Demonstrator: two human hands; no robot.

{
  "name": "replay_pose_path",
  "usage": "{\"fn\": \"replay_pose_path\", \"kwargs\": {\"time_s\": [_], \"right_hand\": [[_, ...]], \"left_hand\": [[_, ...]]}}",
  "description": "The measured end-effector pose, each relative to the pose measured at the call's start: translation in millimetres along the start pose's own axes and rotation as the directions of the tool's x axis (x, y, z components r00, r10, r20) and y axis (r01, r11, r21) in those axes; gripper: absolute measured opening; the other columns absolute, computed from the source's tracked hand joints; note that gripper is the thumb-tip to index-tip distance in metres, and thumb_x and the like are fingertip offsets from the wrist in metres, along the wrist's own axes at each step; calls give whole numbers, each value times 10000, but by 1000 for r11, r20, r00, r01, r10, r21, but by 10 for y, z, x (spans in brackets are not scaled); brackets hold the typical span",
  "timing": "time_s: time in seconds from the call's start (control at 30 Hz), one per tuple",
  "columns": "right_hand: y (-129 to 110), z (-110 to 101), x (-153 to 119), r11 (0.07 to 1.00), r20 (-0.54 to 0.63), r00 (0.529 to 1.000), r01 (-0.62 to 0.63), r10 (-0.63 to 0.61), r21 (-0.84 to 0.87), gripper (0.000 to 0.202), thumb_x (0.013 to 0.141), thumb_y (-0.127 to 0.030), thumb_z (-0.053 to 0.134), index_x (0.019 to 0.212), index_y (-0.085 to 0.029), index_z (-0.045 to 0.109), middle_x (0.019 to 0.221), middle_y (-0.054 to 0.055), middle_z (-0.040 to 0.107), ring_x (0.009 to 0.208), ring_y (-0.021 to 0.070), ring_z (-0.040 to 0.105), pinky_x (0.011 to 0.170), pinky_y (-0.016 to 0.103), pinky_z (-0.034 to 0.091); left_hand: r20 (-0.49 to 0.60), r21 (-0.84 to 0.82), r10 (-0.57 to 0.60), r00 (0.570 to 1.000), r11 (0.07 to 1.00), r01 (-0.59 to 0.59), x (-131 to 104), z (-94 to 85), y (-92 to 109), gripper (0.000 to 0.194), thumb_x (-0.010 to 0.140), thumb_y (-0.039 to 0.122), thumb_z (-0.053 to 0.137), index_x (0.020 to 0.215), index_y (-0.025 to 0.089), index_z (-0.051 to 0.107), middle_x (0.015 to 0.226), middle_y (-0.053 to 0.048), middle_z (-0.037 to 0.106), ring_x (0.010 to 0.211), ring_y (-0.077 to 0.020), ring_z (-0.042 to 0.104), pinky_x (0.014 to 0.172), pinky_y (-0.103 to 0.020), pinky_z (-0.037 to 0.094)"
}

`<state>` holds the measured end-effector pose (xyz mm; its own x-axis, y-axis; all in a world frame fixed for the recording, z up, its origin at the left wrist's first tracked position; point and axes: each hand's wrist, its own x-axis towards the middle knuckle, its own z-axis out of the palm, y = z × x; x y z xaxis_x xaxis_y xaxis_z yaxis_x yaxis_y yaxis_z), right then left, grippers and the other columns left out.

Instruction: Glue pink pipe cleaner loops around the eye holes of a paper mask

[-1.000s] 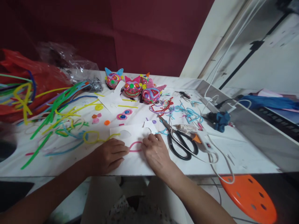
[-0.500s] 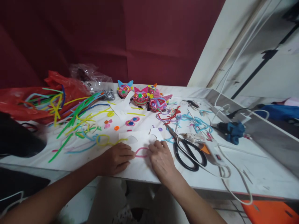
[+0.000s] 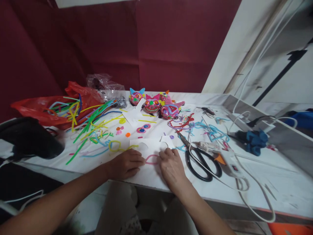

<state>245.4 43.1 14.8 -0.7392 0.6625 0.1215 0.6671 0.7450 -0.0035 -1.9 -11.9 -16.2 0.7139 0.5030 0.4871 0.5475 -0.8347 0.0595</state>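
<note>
A pink pipe cleaner (image 3: pixel 151 155) is bent into a small pointed loop on the table near its front edge. My left hand (image 3: pixel 128 164) pinches its left end, the fingers bent and resting low on the tabletop. At the loop's right end my right hand (image 3: pixel 171 169) is closed, knuckles up, its fingertips mostly hidden. Just beyond the fingers lies a cut sheet of white paper (image 3: pixel 137 142). A yellow pipe cleaner (image 3: pixel 114 150) curls near my left hand. Black-handled scissors (image 3: pixel 199 161) lie to the right of my right hand.
Decorated animal heads (image 3: pixel 152 104) stand at the back. A red plastic bag (image 3: pixel 61 111) with pipe cleaners is at left, near a black object (image 3: pixel 31 138). A glue gun (image 3: pixel 206 146), a white power strip (image 3: pixel 233 164) and loose cables occupy the right.
The camera view has shifted, so the whole scene sits a little farther right. Both hands stay at the two ends of the pink loop, with barely any visible movement.
</note>
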Motion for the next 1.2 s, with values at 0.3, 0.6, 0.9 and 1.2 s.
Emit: {"fn": "replay_pose_path", "kwargs": {"time_s": [0.3, 0.6, 0.9, 1.2], "right_hand": [[24, 101, 3, 1000, -70, 997, 25, -25, -7, 163, 958, -165, 775, 808, -218, 810, 867, 49, 787, 934, 261, 682, 812, 416, 454], [19, 217, 67, 996, -200, 978, 41, -56, -81, 178, 924, -223, 829, 753, -256, 793, 789, 4, 782, 820, 239, 689, 714, 401, 475], [46, 380, 77, 998, -312, 948, 58, -67, -36, 239, 886, -220, 862, 692, -244, 727, 744, -15, 757, 790, 234, 685, 698, 400, 481], [-5, 386, 110, 999, -319, 947, 31, -43, -45, 243, 885, -238, 858, 673, -257, 740, 717, -10, 754, 768, 238, 679, 663, 399, 463]], "left_hand": [[-15, -33, -38, 999, 999, 37, -41, 12, 20, 259, 1060, 177, 562, 1300, 165, 658, 1168, -131, 812, 1108, -270, 705, 1003, -438, 584], [-70, -39, -163, 984, 986, 161, -93, 74, 66, 356, 953, 160, 613, 1289, 227, 711, 1111, -89, 821, 1037, -279, 727, 1014, -437, 622], [-159, 13, -167, 973, 985, 171, -110, 115, 49, 382, 929, 196, 572, 1249, 310, 747, 1124, -29, 844, 1004, -267, 764, 1032, -377, 633], [-117, 100, -157, 981, 981, 169, -152, 90, -3, 584, 852, 220, 624, 1401, 400, 710, 1118, -11, 845, 986, -311, 773, 938, -412, 689]]}}
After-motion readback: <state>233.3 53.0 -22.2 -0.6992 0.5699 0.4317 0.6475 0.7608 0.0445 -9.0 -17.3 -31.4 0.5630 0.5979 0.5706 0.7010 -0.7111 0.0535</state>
